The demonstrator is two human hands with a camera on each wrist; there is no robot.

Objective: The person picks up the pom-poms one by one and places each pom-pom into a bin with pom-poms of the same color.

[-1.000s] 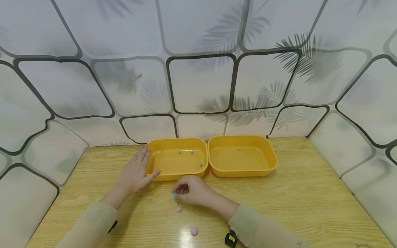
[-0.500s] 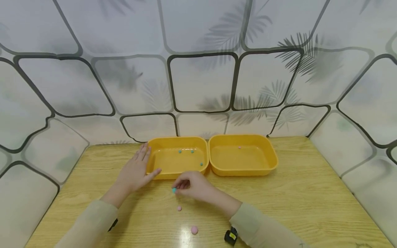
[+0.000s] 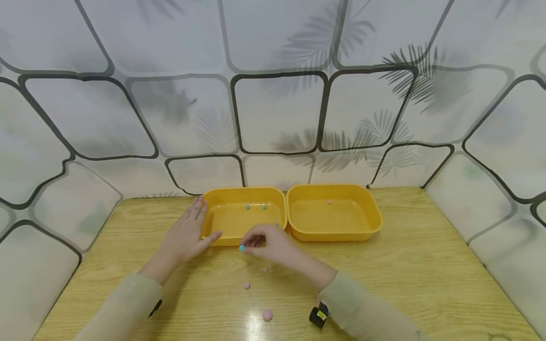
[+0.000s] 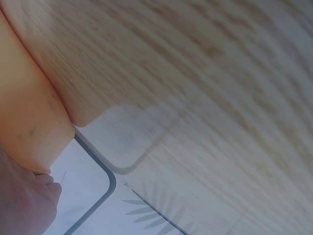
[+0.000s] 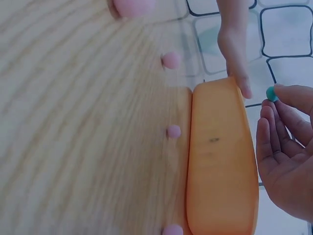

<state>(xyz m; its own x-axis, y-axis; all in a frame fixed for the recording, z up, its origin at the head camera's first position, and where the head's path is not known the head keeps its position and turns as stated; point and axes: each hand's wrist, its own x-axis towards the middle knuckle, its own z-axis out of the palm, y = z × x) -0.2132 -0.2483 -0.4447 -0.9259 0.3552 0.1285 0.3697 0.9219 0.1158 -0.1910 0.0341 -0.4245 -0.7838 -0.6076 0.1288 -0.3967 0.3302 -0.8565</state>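
My right hand point(image 3: 277, 246) pinches a small teal ball point(image 3: 242, 248) between thumb and fingertips, over the near rim of the left yellow tray point(image 3: 226, 225). In the right wrist view, the teal ball point(image 5: 272, 93) sits at the fingertips of my right hand point(image 5: 288, 161), higher than the tray wall point(image 5: 220, 161). My left hand point(image 3: 183, 234) rests along the left side of the same tray, fingers extended and thumb over its near corner. Inside lie several teal balls point(image 3: 247, 207), one partly hidden by my right hand. The left wrist view shows my left hand point(image 4: 29, 200) against the tray point(image 4: 39, 107).
Beside it on the right stands a second yellow tray point(image 3: 332, 222) with one small pink ball point(image 3: 329, 202) in it. Several pink balls of different sizes, including a larger one point(image 3: 267, 315), lie on the wooden table point(image 3: 426, 274). A patterned backdrop point(image 3: 277, 118) rises behind the trays.
My right hand has lifted and moved away from me, carrying the teal ball from the table to the left tray's near rim. A small pink ball now shows below it. My left hand stays put.
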